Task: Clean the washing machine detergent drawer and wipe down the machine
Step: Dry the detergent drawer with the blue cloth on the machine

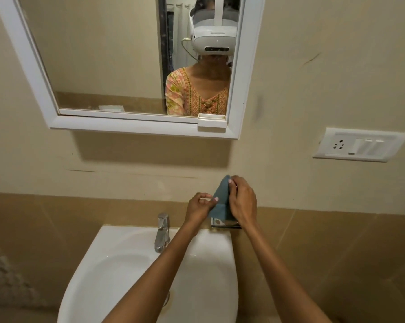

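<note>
Home bathroom: washbasin [131, 259], tap [162, 231], wall mirror [127, 66].

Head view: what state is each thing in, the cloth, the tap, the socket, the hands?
Blue cloth, held up above the sink's far edge between both hands.
Left hand, pinches the cloth's lower edge.
Right hand, pinches its top corner.
Tap, no water running.
Wall socket, nothing plugged in.
</note>
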